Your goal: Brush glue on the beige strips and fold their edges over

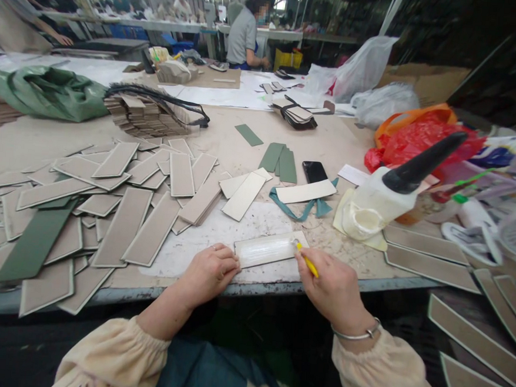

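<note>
A pale rectangular panel [265,250] with a wet, glossy coat on its face lies near the table's front edge. At its left end, my left hand [211,274] pinches the panel with fingers pressed together. My right hand [328,287] is closed around a yellow-handled brush [307,260], whose tip meets the panel's right part. Under the panel spreads a stained white sheet [169,258]. Just behind lie two more pale panels [244,195], one across the other. To the right stands a white glue bottle [372,201] with a black nozzle.
Many brown panels with light edges [123,228] are heaped at the left, with a green strip [38,237] among them. More brown panels [429,267] lie at the right. Behind are a phone [314,172], green pieces [280,161] and a red bag [420,146]. A co-worker [245,36] sits farther back.
</note>
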### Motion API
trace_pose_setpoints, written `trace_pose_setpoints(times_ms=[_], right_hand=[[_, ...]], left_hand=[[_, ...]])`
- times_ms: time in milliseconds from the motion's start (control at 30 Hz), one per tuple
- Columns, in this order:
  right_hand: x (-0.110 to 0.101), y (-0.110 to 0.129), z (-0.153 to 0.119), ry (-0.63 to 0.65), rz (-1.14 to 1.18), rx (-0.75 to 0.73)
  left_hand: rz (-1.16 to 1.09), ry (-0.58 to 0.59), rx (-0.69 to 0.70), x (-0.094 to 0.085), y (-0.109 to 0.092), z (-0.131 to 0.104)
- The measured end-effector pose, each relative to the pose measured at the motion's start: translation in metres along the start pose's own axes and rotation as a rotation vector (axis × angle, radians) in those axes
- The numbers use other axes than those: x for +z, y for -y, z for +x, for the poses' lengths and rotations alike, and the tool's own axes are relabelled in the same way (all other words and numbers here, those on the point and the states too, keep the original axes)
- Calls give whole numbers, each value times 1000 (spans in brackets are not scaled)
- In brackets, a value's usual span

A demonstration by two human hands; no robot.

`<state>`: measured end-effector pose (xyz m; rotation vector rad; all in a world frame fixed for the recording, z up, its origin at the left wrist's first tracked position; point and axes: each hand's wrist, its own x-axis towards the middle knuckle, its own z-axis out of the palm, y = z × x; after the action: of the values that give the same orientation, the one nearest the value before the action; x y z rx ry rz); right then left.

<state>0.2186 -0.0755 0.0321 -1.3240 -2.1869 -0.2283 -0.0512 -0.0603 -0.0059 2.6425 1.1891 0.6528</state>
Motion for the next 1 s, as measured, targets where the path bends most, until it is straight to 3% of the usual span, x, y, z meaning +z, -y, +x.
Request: trace_pose_setpoints(times_ms=[167, 367, 433, 533, 733, 900, 1000], right_hand=[[1, 22, -4, 65, 167, -128], [-2, -6, -3, -139, 45, 15], [3, -8, -2, -104, -2, 28], [14, 8, -2, 3, 0, -35], [17, 40, -6, 84, 194, -218], [10, 21, -5, -44, 193, -76], [16, 19, -4, -32, 124, -30]], left_hand=[[-10, 2, -6, -1, 0, 0], [-6, 13, -11, -2, -1, 0], [-5, 27, -23, -1, -1, 0], [-5, 35, -26, 0, 1, -1], [-11, 31, -21, 2, 3, -3], [-2, 44, -26, 2, 3, -3], [-2, 44, -24, 1, 2, -2]])
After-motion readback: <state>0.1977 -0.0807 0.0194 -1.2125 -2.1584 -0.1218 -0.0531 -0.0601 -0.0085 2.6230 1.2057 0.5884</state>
